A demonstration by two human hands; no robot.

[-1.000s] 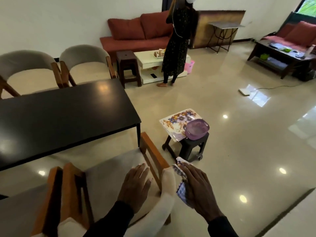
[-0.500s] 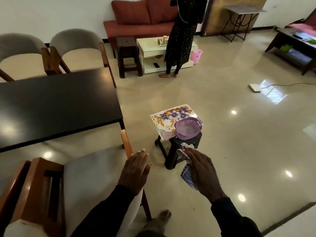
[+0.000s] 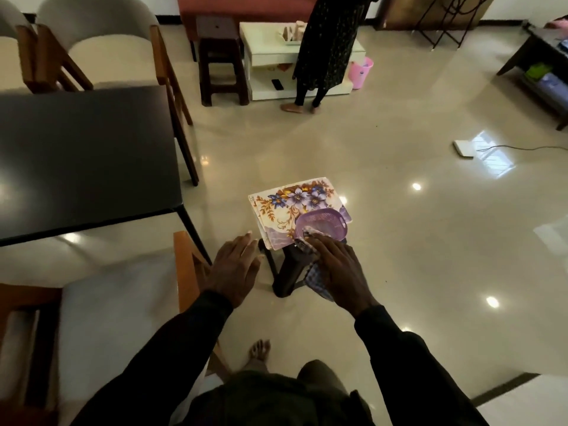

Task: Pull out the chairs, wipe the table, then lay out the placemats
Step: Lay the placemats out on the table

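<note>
- gleaming under ceiling-light reflections: a polished pale floor (image 3: 399, 241), running out to a red sofa (image 3: 246, 7) and a white low table (image 3: 276, 56) at the far wall.
- filling the left side: a black dining table (image 3: 86, 155), bare on top, with two cushioned chairs (image 3: 101, 47) standing back from its far edge.
- sitting off the near edge: another wood-framed chair (image 3: 116, 309), its pale seat clear of the tabletop.
- standing by the white low table: a second person in a dark dress (image 3: 325, 44).
- resting on a small dark stool (image 3: 289, 272) on the floor: a stack of floral placemats (image 3: 289, 207), with a purple plastic basket (image 3: 322, 224) lying on its near right corner.
- hovering flat, fingers spread and holding nothing: left hand (image 3: 235, 269), between the near chair's arm and the stool.
- reaching to the basket's near rim: right hand (image 3: 341, 269), fingers curled around a checked cloth (image 3: 316, 279) hanging beneath the palm.
</note>
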